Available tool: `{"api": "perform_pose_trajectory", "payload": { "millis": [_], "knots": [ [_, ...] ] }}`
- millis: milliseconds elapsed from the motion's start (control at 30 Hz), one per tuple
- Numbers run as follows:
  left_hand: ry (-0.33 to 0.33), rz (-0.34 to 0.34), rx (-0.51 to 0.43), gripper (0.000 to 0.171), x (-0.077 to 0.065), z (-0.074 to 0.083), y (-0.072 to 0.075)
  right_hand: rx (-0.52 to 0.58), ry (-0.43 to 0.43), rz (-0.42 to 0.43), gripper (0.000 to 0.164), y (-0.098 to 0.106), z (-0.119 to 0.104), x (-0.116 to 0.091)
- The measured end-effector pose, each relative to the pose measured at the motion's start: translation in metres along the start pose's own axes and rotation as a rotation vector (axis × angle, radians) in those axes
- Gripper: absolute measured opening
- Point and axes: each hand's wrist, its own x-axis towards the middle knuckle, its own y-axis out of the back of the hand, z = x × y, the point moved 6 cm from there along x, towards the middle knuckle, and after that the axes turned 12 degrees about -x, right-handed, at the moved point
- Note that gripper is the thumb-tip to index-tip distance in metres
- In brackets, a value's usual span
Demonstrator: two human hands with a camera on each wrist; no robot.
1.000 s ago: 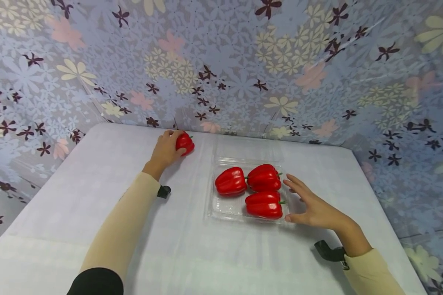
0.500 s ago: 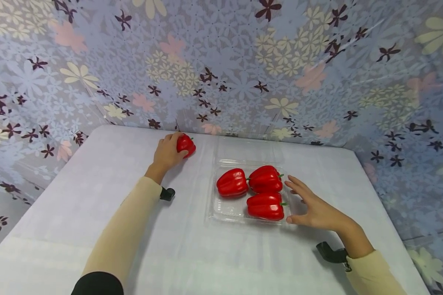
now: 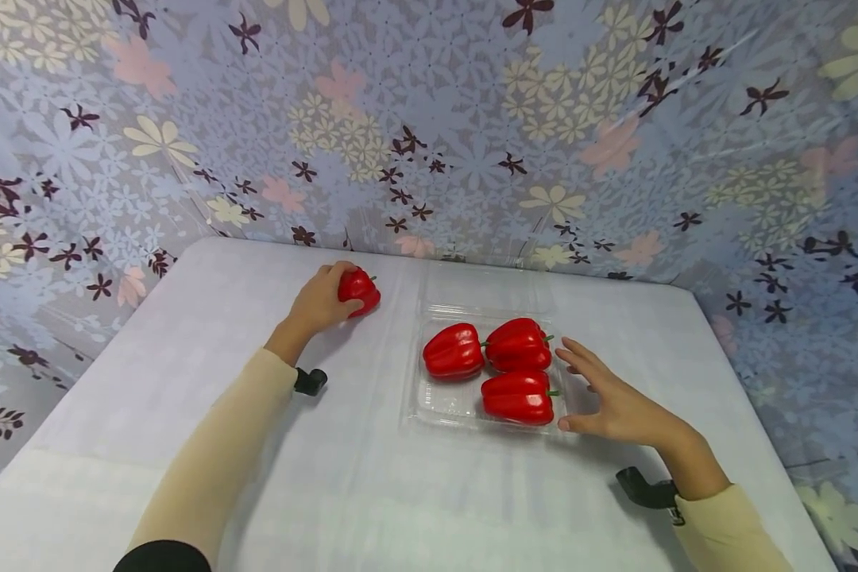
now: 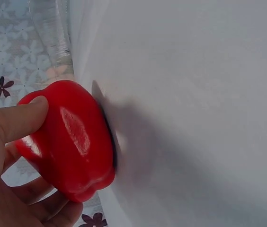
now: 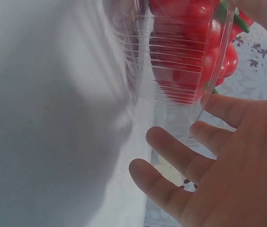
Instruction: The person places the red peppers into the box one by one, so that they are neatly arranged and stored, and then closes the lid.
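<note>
Toward the back left of the table, my left hand (image 3: pixel 322 298) grips a red bell pepper (image 3: pixel 363 292). In the left wrist view the thumb presses one side of this pepper (image 4: pixel 76 137), with the other fingers curled at its far side. A clear plastic clamshell container (image 3: pixel 436 407) lies right of the middle with three more red bell peppers in it, one at left (image 3: pixel 454 352), one at upper right (image 3: pixel 518 345) and one at lower right (image 3: pixel 518 397). My right hand (image 3: pixel 615 403) is spread beside the container's right side, fingertips right at its ribbed wall (image 5: pixel 173 116).
The container's clear lid (image 3: pixel 479 287) lies folded back toward the table's rear edge. A white cloth covers the table (image 3: pixel 415 492). Floral fabric (image 3: pixel 457 143) rises behind it and at both sides. Dark wrist-camera mounts (image 3: pixel 311 381) sit at both wrists.
The left hand and its bell pepper have come slightly toward me and a little to the left relative to the container. The right hand keeps its place by the container. The head view shifts slightly.
</note>
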Motion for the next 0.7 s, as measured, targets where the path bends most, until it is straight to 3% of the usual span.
{"api": "perform_pose_trajectory", "payload": {
  "millis": [200, 433, 567, 700],
  "knots": [
    [-0.063, -0.004, -0.022, 0.069, -0.018, 0.011, 0.008, -0.001, 0.011, -0.001, 0.097, 0.003, -0.003, -0.001],
    [-0.309, 0.027, -0.085, 0.066, -0.058, 0.066, 0.012, -0.028, 0.009, 0.004, 0.086, 0.007, -0.006, 0.0],
    [-0.432, -0.034, -0.094, 0.061, -0.087, 0.101, -0.001, -0.021, -0.02, -0.008, 0.081, 0.005, -0.006, 0.001],
    [-0.5, -0.116, -0.039, 0.06, -0.11, 0.126, -0.023, -0.037, -0.053, -0.012, 0.081, 0.004, -0.007, 0.001]
  ]
}}
